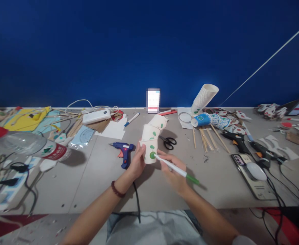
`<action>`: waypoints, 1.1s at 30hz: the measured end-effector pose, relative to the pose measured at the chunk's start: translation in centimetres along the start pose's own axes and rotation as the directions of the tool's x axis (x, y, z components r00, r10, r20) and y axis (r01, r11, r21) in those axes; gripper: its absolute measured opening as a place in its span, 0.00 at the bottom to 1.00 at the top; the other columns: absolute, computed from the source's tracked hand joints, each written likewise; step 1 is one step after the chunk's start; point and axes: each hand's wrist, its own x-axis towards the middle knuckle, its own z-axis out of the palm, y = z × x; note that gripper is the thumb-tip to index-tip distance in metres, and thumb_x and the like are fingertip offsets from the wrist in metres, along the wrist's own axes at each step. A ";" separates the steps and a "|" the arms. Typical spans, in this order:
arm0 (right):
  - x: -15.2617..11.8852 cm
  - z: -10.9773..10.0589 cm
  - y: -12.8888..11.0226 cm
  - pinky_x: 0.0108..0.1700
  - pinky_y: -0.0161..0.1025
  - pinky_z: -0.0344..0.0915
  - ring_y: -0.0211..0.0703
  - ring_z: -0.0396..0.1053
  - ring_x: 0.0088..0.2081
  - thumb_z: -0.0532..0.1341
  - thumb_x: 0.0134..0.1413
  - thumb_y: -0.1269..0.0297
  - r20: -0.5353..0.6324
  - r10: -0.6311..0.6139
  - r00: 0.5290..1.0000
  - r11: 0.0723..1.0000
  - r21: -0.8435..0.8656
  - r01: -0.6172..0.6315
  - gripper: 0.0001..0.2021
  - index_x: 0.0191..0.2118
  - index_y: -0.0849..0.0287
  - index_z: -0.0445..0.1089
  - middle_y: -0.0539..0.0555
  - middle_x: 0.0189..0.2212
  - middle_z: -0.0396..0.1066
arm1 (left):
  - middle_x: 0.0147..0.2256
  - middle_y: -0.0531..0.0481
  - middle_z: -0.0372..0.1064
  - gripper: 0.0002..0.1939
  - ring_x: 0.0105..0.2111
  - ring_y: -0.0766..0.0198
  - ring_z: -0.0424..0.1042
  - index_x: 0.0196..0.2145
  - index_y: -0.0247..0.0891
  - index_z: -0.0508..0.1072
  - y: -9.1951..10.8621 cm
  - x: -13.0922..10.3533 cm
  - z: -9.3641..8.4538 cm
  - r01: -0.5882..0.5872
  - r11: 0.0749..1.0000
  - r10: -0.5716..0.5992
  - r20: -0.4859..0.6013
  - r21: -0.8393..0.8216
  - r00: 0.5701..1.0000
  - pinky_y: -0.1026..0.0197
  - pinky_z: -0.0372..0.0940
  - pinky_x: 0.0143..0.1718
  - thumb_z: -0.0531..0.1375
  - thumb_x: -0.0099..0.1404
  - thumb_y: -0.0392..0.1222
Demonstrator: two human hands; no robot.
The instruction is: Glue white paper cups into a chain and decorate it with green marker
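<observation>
A curved chain of white paper cups (149,137) with green spots is held up over the desk in front of me. My left hand (137,160) wraps round the lowest cup from its left side. In my right hand (174,172) is a white marker (173,167) with a green end, gripped like a pen. Its tip meets a large green dot near the base of the lowest cup. A blue glue gun (123,151) lies left of the cups, and black scissors (168,142) lie just to their right.
A water bottle (34,144) and a power strip (16,187) lie at the left. On the right are a phone (253,177) with a white mouse (256,170), black glue guns (236,141) and wooden sticks (206,139). A tall cup stack (205,97) leans near the blue wall.
</observation>
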 end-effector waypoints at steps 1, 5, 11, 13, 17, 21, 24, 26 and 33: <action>0.0 0.0 0.0 0.46 0.51 0.77 0.54 0.79 0.45 0.63 0.53 0.69 -0.002 -0.004 1.000 1.000 -0.002 0.004 0.05 0.35 0.55 0.76 0.58 0.40 0.81 | 0.43 0.48 0.76 0.27 0.49 0.55 0.73 0.55 0.43 0.68 0.0 0.0 0.0 0.001 1.000 -0.001 -0.002 -0.002 1.000 0.57 0.65 0.50 0.66 0.59 0.47; 0.1 -0.1 0.1 0.46 0.50 0.77 0.53 0.79 0.45 0.62 0.53 0.69 -0.002 -0.012 1.000 1.000 -0.011 0.012 0.05 0.35 0.55 0.76 0.58 0.40 0.81 | 0.42 0.47 0.76 0.26 0.50 0.53 0.72 0.54 0.42 0.70 0.0 0.0 -0.1 0.020 1.000 -0.020 -0.008 0.004 1.000 0.56 0.65 0.50 0.66 0.59 0.48; 0.1 0.0 -0.1 0.45 0.51 0.77 0.53 0.78 0.45 0.61 0.53 0.70 -0.002 0.010 1.000 1.000 -0.001 -0.010 0.05 0.34 0.55 0.75 0.60 0.39 0.81 | 0.42 0.47 0.77 0.27 0.49 0.53 0.73 0.54 0.41 0.70 0.1 0.0 -0.2 0.030 1.000 -0.030 -0.006 -0.004 1.000 0.56 0.66 0.49 0.66 0.58 0.49; 0.1 0.0 -0.2 0.45 0.52 0.77 0.54 0.79 0.45 0.61 0.53 0.70 -0.005 0.006 1.000 1.000 0.005 -0.006 0.05 0.33 0.55 0.75 0.59 0.38 0.81 | 0.42 0.47 0.77 0.26 0.49 0.53 0.73 0.53 0.41 0.70 0.0 0.1 -0.2 0.032 0.999 -0.032 -0.005 -0.016 0.999 0.56 0.66 0.49 0.66 0.58 0.48; 0.1 0.0 -0.1 0.45 0.52 0.76 0.54 0.78 0.45 0.61 0.53 0.70 0.002 -0.019 1.000 1.000 0.024 0.019 0.05 0.33 0.55 0.74 0.56 0.36 0.81 | 0.44 0.46 0.76 0.25 0.48 0.53 0.73 0.54 0.41 0.70 -0.1 0.1 -0.3 0.030 0.999 -0.031 -0.007 -0.029 1.000 0.55 0.66 0.48 0.65 0.59 0.47; 0.1 -0.1 0.3 0.46 0.48 0.76 0.52 0.78 0.46 0.61 0.53 0.71 0.015 -0.054 0.998 0.998 0.045 0.053 0.05 0.33 0.55 0.74 0.54 0.33 0.80 | 0.44 0.46 0.76 0.26 0.47 0.54 0.74 0.55 0.41 0.69 -0.1 0.1 -0.2 0.035 0.999 -0.035 -0.010 -0.032 0.999 0.56 0.66 0.48 0.65 0.60 0.48; 0.0 -0.2 0.5 0.46 0.48 0.75 0.53 0.78 0.47 0.61 0.54 0.70 0.036 -0.058 0.998 0.997 0.050 0.056 0.05 0.33 0.55 0.74 0.54 0.32 0.79 | 0.44 0.45 0.76 0.27 0.49 0.54 0.73 0.55 0.40 0.69 0.0 0.1 -0.1 0.039 0.998 -0.039 -0.001 -0.039 0.999 0.55 0.66 0.49 0.65 0.59 0.48; 0.0 -0.2 0.6 0.47 0.49 0.75 0.54 0.77 0.48 0.61 0.54 0.70 0.040 -0.056 0.998 0.997 0.054 0.054 0.05 0.34 0.55 0.74 0.54 0.33 0.80 | 0.44 0.45 0.76 0.27 0.49 0.53 0.72 0.55 0.39 0.69 0.0 0.1 -0.2 0.045 0.998 -0.045 -0.004 -0.038 0.999 0.56 0.66 0.49 0.65 0.59 0.48; -0.2 -0.3 0.3 0.48 0.49 0.76 0.54 0.76 0.50 0.62 0.54 0.70 0.058 -0.014 0.998 0.999 0.051 0.011 0.06 0.35 0.54 0.75 0.55 0.39 0.80 | 0.45 0.47 0.75 0.28 0.47 0.56 0.74 0.56 0.42 0.68 -0.1 0.1 -0.4 0.038 0.999 -0.038 -0.012 -0.009 0.999 0.56 0.67 0.48 0.65 0.59 0.49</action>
